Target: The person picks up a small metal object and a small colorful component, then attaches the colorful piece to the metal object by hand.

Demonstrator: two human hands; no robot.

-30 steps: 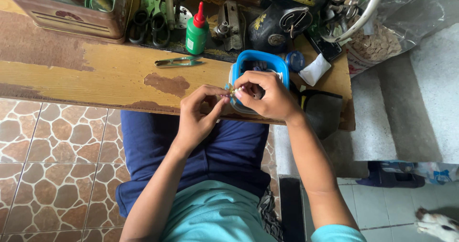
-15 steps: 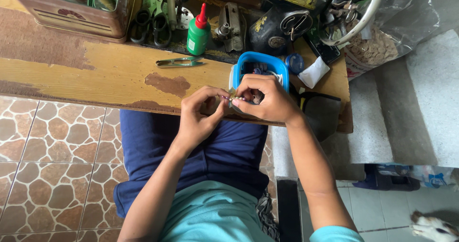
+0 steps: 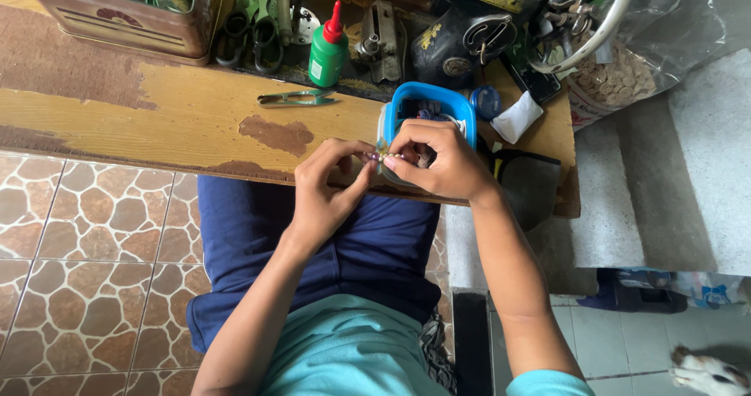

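Note:
My left hand (image 3: 327, 183) and my right hand (image 3: 435, 160) meet at the front edge of a worn wooden table (image 3: 141, 122). Between their fingertips they pinch a short string of small beads (image 3: 385, 156). Both hands hover just in front of an open blue plastic box (image 3: 429, 103) that holds small items. What lies under my right palm is hidden.
Thread snips (image 3: 297, 97) lie on the table left of the box. Behind stand a green bottle with a red cap (image 3: 328, 46), scissors (image 3: 254, 21), a black sewing machine (image 3: 461, 40) and a tin box (image 3: 117, 9). A bag of buttons (image 3: 614, 79) sits at the right. An animal (image 3: 704, 369) lies on the floor.
Both hands stayed together at the table edge, with fingers shifting slightly on the beads. The view drifted a little.

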